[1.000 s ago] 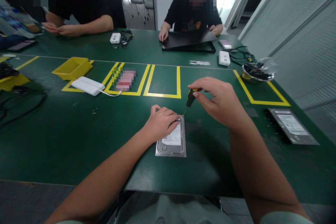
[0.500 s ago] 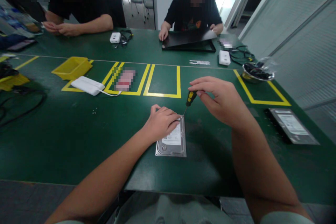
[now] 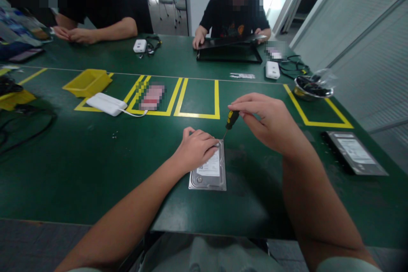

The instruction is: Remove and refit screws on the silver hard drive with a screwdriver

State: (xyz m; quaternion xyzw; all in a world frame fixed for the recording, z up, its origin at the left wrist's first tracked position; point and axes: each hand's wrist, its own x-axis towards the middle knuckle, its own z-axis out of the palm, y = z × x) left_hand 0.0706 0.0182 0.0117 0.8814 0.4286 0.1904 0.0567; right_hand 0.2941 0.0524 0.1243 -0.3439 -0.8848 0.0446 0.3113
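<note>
the one view comes from a camera worn on the person's head, facing forward and down. the lap (image 3: 207, 257) and both forearms (image 3: 135, 204) come in from the bottom edge, nearest the lens; the left hand (image 3: 196, 148) and right hand (image 3: 267, 123) sit a little farther out, around mid-frame. the green table (image 3: 79, 170) stretches away beyond them to two co-workers (image 3: 219, 19) at the top, and a partition (image 3: 357, 42) slants along the right.

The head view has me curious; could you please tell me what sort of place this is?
Probably a shared workshop or training room, judging by the green table marked with yellow tape, the screwdriver at a corner of the hard drive, and the yellow bin.
</note>
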